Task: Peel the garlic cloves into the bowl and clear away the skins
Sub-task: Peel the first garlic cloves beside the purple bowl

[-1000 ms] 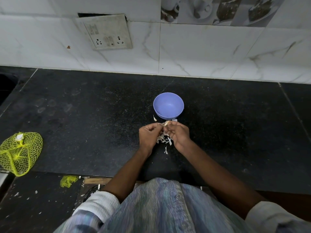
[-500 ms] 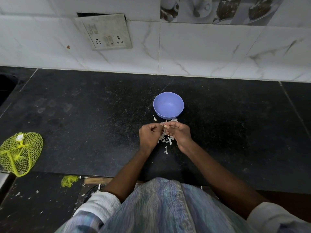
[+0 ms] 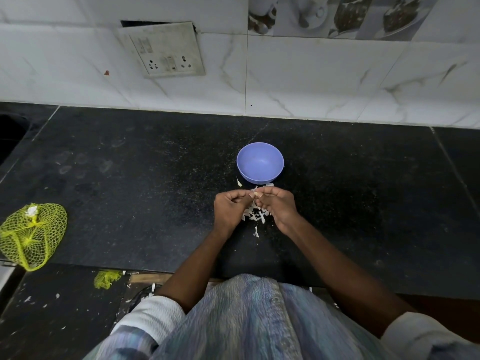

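A small blue-violet bowl (image 3: 260, 162) stands on the black countertop (image 3: 155, 178), and its inside looks bare. Just in front of it my left hand (image 3: 230, 207) and my right hand (image 3: 276, 205) meet with curled fingers. Together they pinch a small garlic clove (image 3: 255, 190) at the fingertips; the clove is mostly hidden by the fingers. Loose white garlic skins (image 3: 255, 215) lie on the counter under and between my hands. One more skin scrap (image 3: 239, 182) lies by the bowl's left side.
A yellow mesh net bag (image 3: 31, 233) lies at the counter's left front edge, and a yellow net scrap (image 3: 106, 278) is on the floor below. A white tiled wall with a socket plate (image 3: 166, 51) backs the counter. A dark sink opening (image 3: 10, 136) sits far left.
My hands have stayed in front of the bowl, and the fingertips have shifted slightly on the clove. The bowl and skins have not moved.
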